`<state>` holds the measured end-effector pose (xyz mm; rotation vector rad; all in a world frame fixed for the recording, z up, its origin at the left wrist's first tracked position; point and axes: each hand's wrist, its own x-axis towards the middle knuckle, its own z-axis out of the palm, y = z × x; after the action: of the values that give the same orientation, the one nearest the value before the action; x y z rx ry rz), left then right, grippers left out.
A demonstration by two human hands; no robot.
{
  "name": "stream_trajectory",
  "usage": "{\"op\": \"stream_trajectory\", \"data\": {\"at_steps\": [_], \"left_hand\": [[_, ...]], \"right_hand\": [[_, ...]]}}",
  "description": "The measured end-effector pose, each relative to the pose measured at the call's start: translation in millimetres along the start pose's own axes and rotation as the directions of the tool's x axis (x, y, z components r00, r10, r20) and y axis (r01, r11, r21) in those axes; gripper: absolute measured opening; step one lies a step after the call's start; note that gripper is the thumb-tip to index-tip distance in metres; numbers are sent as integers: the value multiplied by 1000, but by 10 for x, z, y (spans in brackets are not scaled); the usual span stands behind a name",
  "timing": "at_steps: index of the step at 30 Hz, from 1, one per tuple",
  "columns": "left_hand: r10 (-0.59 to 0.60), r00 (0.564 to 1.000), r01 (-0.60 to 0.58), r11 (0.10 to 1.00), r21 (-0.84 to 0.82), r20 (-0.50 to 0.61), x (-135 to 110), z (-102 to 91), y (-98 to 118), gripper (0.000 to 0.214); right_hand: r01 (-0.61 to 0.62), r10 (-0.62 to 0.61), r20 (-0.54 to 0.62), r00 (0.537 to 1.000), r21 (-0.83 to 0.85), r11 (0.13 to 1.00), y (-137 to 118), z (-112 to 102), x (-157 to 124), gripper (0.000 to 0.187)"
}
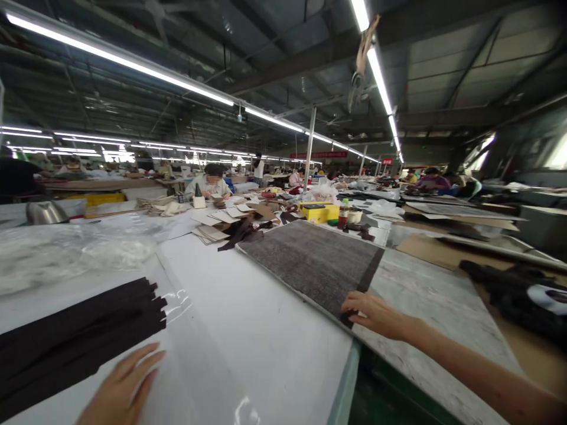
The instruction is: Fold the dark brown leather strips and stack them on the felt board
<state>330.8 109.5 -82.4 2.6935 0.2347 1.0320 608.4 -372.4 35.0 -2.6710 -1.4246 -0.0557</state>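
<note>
My left hand [121, 386] lies flat with fingers stretched out on the white table top [248, 330], just below a stack of black fabric strips [75, 339]. My right hand [372, 313] reaches across the gap and its fingers curl over the near corner of a large grey fabric panel [310, 260], which lies at an angle across the table's right edge. A sheet of clear plastic [177, 301] covers part of the white surface between the strips and my left hand.
A second worn table [425, 295] stands right, dark fabric pieces [514, 289] beyond. Cardboard pieces [221, 221], a yellow box [316, 211] and a bottle [343, 213] lie farther back. A seated person [210, 183] and others work at distant tables.
</note>
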Motion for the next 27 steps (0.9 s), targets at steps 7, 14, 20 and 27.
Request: {"op": "stream_trajectory", "data": {"at_steps": [7, 14, 20, 27], "left_hand": [[287, 900, -136, 899, -416, 326, 663, 675, 2131, 42], [417, 820, -156, 822, -548, 392, 1060, 1216, 3112, 67], [410, 815, -175, 848, -500, 410, 1081, 1485, 3264, 67], [359, 837, -133, 866, -481, 414, 1068, 1460, 3332, 57]], "right_hand": [[50, -47, -42, 998, 65, 997, 46, 141, -88, 15], [142, -137, -101, 985, 47, 989, 155, 217, -100, 14], [227, -229, -137, 964, -27, 974, 252, 299, -92, 27], [278, -292, -180, 939, -101, 955, 323, 339, -163, 34]]}}
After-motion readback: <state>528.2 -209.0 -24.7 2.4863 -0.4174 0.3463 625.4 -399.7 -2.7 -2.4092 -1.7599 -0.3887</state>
